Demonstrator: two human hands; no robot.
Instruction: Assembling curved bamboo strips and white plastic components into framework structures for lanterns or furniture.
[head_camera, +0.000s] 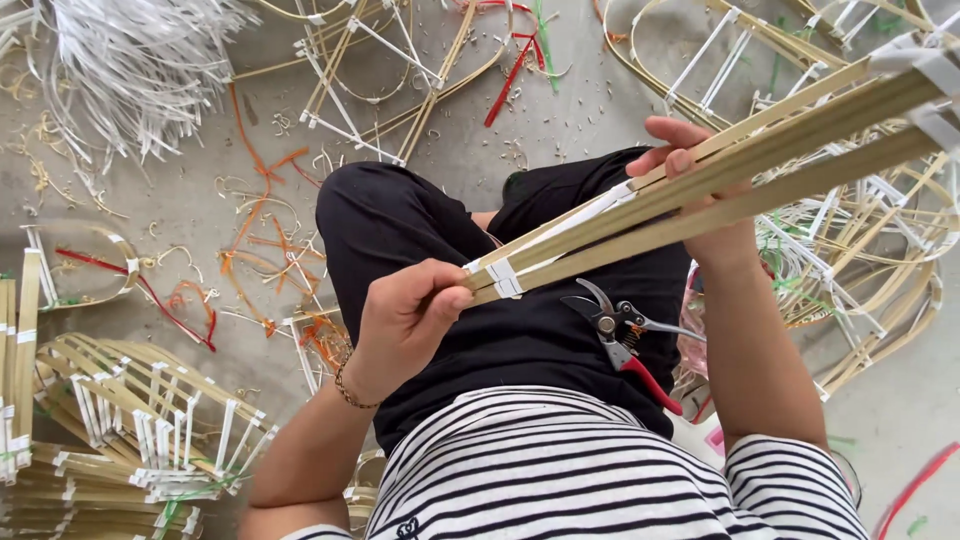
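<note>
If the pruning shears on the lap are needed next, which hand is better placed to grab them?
Probably the right hand: the shears lie just below its wrist. The left hand pinches the taped end of the strips.

Left hand (405, 320) curled shut, thumb pressed on top, wrist bent, forearm angled from near left. Right hand (700, 190) farther right, fingers wrapped closed, forearm straight down near side.
</note>
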